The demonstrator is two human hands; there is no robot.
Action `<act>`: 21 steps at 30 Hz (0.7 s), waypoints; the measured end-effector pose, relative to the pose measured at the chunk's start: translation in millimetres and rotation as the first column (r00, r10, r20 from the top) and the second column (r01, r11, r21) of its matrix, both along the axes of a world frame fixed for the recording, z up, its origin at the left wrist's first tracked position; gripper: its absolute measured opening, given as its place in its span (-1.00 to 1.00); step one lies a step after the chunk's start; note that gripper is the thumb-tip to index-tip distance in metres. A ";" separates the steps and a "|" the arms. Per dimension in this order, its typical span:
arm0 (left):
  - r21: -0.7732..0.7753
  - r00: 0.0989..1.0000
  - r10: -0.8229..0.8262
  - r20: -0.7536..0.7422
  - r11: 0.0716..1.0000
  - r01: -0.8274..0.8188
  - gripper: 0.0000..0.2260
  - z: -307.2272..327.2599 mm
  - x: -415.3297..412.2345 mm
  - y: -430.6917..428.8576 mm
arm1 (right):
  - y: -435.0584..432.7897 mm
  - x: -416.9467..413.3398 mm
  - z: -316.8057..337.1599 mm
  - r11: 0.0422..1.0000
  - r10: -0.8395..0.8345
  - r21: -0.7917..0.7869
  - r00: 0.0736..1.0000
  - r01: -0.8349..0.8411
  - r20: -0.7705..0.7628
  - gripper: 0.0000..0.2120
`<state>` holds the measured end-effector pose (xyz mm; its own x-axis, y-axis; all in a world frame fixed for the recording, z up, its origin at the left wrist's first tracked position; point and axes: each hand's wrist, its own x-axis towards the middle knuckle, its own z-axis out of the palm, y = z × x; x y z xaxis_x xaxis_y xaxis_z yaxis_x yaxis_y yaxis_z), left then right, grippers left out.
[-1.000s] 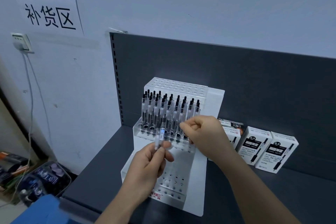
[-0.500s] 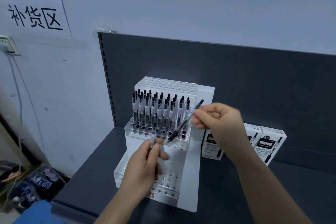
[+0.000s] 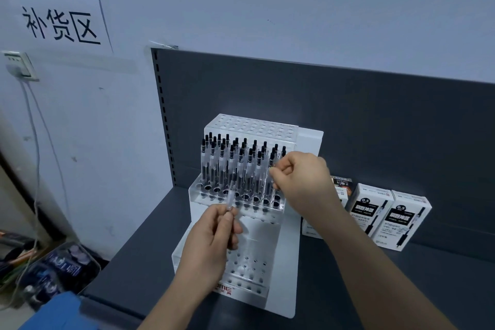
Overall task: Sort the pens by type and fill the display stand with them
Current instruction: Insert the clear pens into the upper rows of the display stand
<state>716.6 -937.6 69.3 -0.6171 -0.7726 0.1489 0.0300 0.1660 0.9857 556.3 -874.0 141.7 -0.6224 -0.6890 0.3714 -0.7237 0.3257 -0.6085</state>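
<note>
A white and clear tiered display stand (image 3: 308, 147) sits on the dark shelf. Its middle tier holds several clear pens with black tops (image 3: 230, 166), standing upright in rows. My right hand (image 3: 302, 177) pinches one pen (image 3: 272, 162) upright at the right end of that tier's front row, its lower part among the holes. My left hand (image 3: 214, 238) grips a clear pen (image 3: 231, 197) pointing up, just in front of the middle tier. The top and bottom tiers show only bare holes.
Three white pen boxes (image 3: 388, 217) stand to the right of the stand against the dark back panel (image 3: 375, 120). On the floor at lower left lies a tray of dark packets (image 3: 59, 270). A paper sign and a wall socket with cables hang at left.
My right hand has swung its pen from a slant to upright and lowered it into the right end of the middle tier. My left hand has kept hold of its pen.
</note>
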 end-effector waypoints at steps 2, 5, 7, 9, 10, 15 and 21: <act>0.050 0.999 -0.019 -0.032 0.999 0.020 -0.84 -0.8 -0.8 -1.0 | 0.5 -0.1 -0.1 1.000 -0.003 0.009 1.000 0.003 -0.012 -0.72; 0.069 0.998 -0.025 -0.055 0.997 0.029 -0.87 0.3 -3.0 0.4 | 7.0 -0.9 -3.7 0.999 -0.008 0.034 1.000 0.008 0.008 -0.66; 0.083 0.998 -0.039 -0.058 0.996 0.044 -0.89 2.5 -6.2 3.0 | 15.9 2.2 -6.8 0.999 0.027 0.030 0.995 -0.030 0.094 -0.65; 0.063 0.997 -0.062 -0.038 0.996 0.065 -0.90 3.0 -10.9 5.6 | 24.4 7.5 -8.5 0.992 0.125 -0.021 0.952 -0.124 0.281 -0.73; 0.045 0.997 -0.073 -0.023 0.996 0.074 -0.90 2.9 -13.7 7.1 | 27.2 10.4 -9.5 0.983 0.184 -0.054 0.913 -0.177 0.364 -0.80; -0.050 0.992 -0.094 0.088 0.994 0.099 -0.91 2.4 -23.2 14.4 | 36.3 10.0 -13.6 0.958 0.287 -0.126 0.875 -0.258 0.389 -0.86; -0.629 0.933 0.154 0.325 0.772 0.092 -0.85 0.8 -11.3 -1.6 | 55.8 -12.3 10.7 0.932 0.062 -0.361 0.962 0.040 0.265 -0.84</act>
<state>705.2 -939.2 70.1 -0.6988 -0.5995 0.3902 -0.2996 0.7406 0.6014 544.1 -818.2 152.4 -0.7263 -0.5473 0.4158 -0.5193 0.0407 -0.8536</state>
